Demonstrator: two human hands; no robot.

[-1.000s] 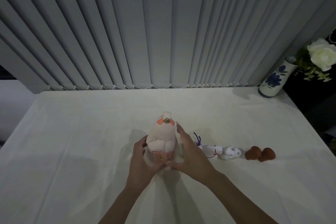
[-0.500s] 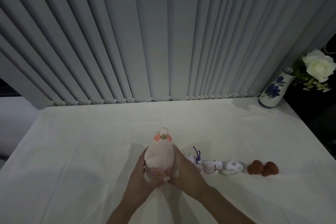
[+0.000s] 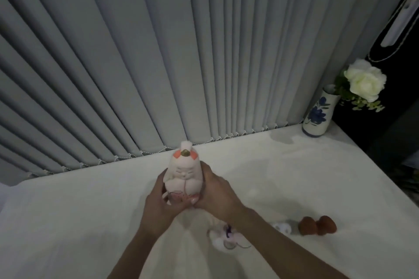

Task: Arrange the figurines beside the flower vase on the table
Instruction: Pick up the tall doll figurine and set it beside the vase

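Note:
A tall pale-pink doll figurine (image 3: 184, 172) with orange marks and a gold knob on its head is held upright above the white table (image 3: 283, 165). My left hand (image 3: 158, 206) grips its left side and base, and my right hand (image 3: 215, 197) grips its right side. The white vase with blue flowers (image 3: 317, 115) and a white rose (image 3: 365, 80) stands at the table's far right corner. A small white figurine with a purple cord (image 3: 226, 236) lies under my right forearm. A small white spotted figurine (image 3: 282, 227) is partly hidden. A brown pair figurine (image 3: 316, 225) sits to its right.
Grey vertical blinds (image 3: 158, 63) hang along the table's far edge. The table's right edge drops into a dark area (image 3: 396, 142) beside the vase. White cloth stretches between the held figurine and the vase.
Both hands have lifted the pink doll figurine off the table and carried it up and away from me. The view has tilted, so the small figurines now sit lower right.

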